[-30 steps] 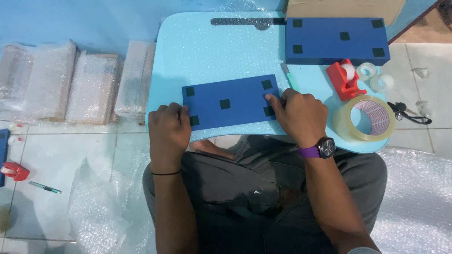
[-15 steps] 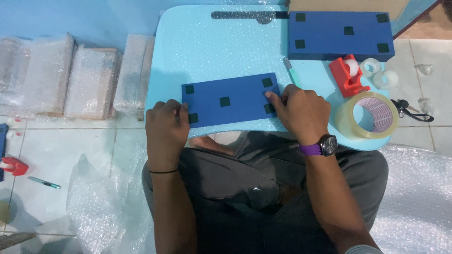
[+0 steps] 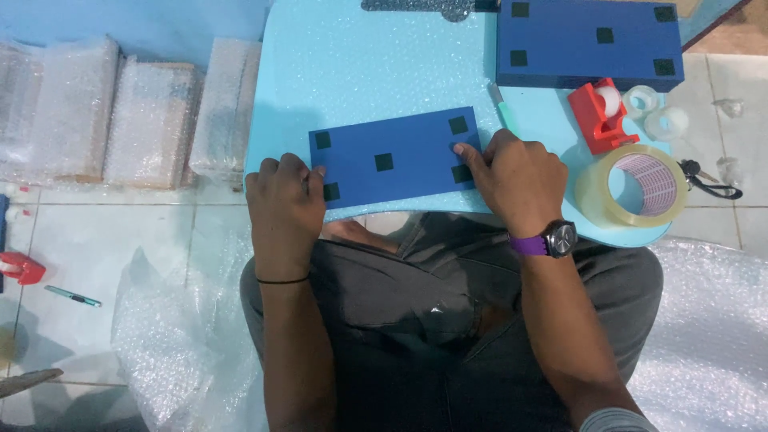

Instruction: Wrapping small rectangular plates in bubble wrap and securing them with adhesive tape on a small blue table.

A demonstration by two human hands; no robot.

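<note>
A flat dark blue board [image 3: 396, 158] with small black squares lies on the light blue lap table [image 3: 376, 72], near its front edge. My left hand [image 3: 282, 200] grips the board's left end, fingers curled over it. My right hand [image 3: 516, 178] presses on the board's right end, fingertips by the black squares there. A purple-strapped watch sits on my right wrist.
A stack of similar blue boards [image 3: 588, 40] sits at the table's back right. A red tape dispenser [image 3: 598, 114], small tape rolls [image 3: 654, 112] and a big clear tape roll [image 3: 632, 186] lie right. Bubble-wrapped packs [image 3: 120, 116] line the floor left; bubble wrap [image 3: 172, 344] lies below.
The board has shifted slightly on the table while both hands stay on its ends. The view has drifted a little.
</note>
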